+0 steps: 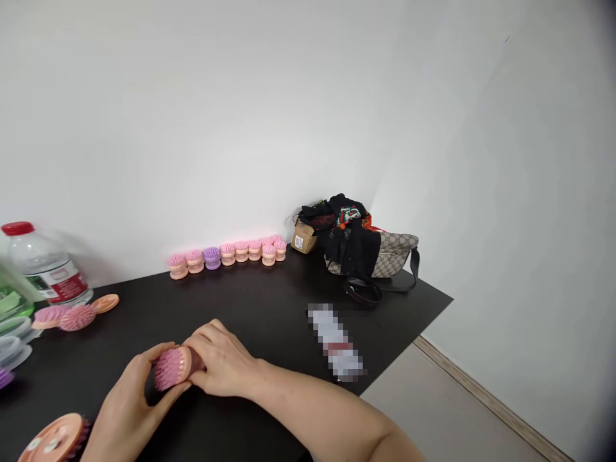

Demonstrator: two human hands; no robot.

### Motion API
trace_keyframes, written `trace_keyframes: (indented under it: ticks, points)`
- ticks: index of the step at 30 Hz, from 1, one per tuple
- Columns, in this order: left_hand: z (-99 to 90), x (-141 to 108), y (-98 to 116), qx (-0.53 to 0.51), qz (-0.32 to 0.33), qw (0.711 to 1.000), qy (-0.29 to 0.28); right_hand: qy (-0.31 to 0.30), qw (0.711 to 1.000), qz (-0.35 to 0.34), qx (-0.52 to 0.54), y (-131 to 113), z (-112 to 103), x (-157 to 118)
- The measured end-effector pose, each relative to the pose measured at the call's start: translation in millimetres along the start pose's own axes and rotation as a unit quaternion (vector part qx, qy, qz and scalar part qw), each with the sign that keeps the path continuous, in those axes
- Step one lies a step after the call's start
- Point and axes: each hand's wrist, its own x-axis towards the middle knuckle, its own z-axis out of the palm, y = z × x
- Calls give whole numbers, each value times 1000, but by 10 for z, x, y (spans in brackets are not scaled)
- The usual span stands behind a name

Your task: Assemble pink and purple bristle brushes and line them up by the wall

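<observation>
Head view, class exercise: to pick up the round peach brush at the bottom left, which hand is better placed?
Left, probably. The left hand lies next to the round peach brush, while the right hand sits farther away, beyond the pink bristled brush that both hands grip.

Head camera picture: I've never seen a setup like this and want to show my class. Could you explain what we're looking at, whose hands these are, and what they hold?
This picture comes from a camera worn on a person's head, looking forward and down, so the arms reach in from below. There is no machine here. The left hand and right hand together hold a pink bristled brush above a black table. More brushes stand in a row at the back, near a patterned handbag. A plastic water bottle stands at the left, and a pixelated item lies to the right.
</observation>
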Motion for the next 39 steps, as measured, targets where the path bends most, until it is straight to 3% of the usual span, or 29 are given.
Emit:
trace_keyframes:
  ticks: [8,13,19,27,32,39]
  points:
    - [35,1,-26,10,25,1000,10,0,999,33,28,15,20,-3]
    - [57,2,-35,0,51,999,18,34,989,115,85,126,-5,69]
    - [44,-11,-10,-7,66,997,35,133,951,259,101,433,-81,200]
    - [64,-59,8,-3,107,993,42,193,898,394,30,1002,-334,418]
    - [50,-81,22,9,110,993,48,195,865,462,-18,1335,-464,504]
    - [55,-69,-54,33,127,990,52,179,841,509,-38,1549,-404,691]
